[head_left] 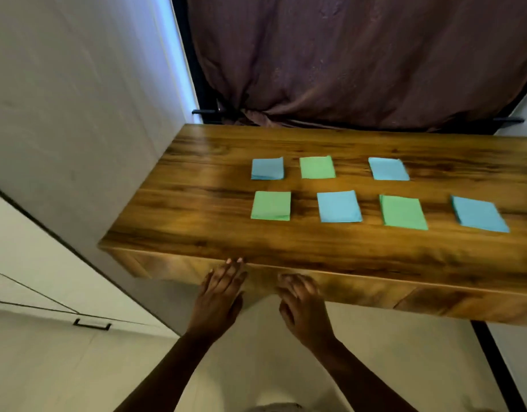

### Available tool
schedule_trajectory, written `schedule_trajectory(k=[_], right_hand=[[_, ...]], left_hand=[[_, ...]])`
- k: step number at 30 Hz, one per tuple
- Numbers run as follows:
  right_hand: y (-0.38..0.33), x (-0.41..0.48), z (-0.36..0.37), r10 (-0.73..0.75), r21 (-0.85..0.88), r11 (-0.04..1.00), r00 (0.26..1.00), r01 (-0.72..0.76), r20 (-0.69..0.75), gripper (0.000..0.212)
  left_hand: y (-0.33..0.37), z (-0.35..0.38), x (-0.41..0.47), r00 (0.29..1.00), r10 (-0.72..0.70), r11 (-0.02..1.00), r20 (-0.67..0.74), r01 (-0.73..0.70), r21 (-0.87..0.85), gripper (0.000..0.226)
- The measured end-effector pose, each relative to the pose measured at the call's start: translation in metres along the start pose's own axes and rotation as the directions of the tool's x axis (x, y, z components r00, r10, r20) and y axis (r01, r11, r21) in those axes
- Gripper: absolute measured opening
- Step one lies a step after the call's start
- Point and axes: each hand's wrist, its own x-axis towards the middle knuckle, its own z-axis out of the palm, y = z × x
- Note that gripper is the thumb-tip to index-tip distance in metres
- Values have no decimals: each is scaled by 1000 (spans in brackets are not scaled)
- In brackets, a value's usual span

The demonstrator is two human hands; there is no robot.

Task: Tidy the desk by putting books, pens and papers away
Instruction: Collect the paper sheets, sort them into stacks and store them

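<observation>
I read left hand (219, 295) flat and empty at the counter's (197, 227) near edge, right hand (301, 304) loosely curled, empty; seven blue and green paper stacks (339, 207) mid-counter look light, floppy, so I'd pinch an edge.

You worked in dim, soft light; a cool blue-white strip glowed beside the curtain (345, 55), glossing the desk (197, 203). Your left hand (219, 292) and right hand (301, 304) were blurred; edges bowed.
</observation>
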Motion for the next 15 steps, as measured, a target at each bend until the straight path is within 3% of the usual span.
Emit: schedule_trajectory(k=[2, 3, 4, 5, 6, 7, 8, 9, 10, 12, 15], right_hand=[[-27, -15, 22, 0, 93, 996, 995, -9, 102, 29], [-37, -23, 32, 101, 184, 974, 982, -131, 160, 30], [-45, -25, 42, 269, 310, 893, 940, -325, 211, 34], [-52, -20, 44, 473, 443, 692, 821, -570, 318, 39], [-55, -12, 48, 615, 565, 304, 611, -767, 499, 43], [-51, -5, 55, 607, 596, -155, 400, -788, 686, 52], [-44, 0, 61, 551, 587, -415, 321, -696, 770, 63], [-38, 4, 66, 524, 583, -563, 293, -586, 800, 72], [-33, 9, 72, 518, 592, -660, 290, -464, 805, 78], [-31, 19, 78, 524, 586, -782, 285, -211, 803, 87], [-30, 28, 86, 582, 588, -806, 276, 67, 765, 97]], left_hand=[[-18, 15, -29, 999, -14, 994, 47, 19, -111, 49], [-20, 21, -41, 993, -92, 969, 71, 106, -225, 47], [-22, 28, -50, 966, -227, 881, 121, 256, -397, 45], [-22, 28, -52, 895, -389, 675, 218, 438, -594, 39], [-21, 26, -46, 773, -534, 344, 344, 570, -746, 32], [-22, 26, -36, 629, -587, -27, 510, 615, -788, 26], [-25, 28, -26, 537, -541, -327, 647, 575, -750, 29], [-32, 35, -20, 499, -457, -529, 736, 512, -676, 38], [-38, 41, -14, 489, -397, -650, 777, 448, -614, 50], [-46, 53, -3, 507, -354, -759, 786, 336, -558, 69], [-44, 55, 9, 549, -346, -840, 761, 181, -512, 74]])
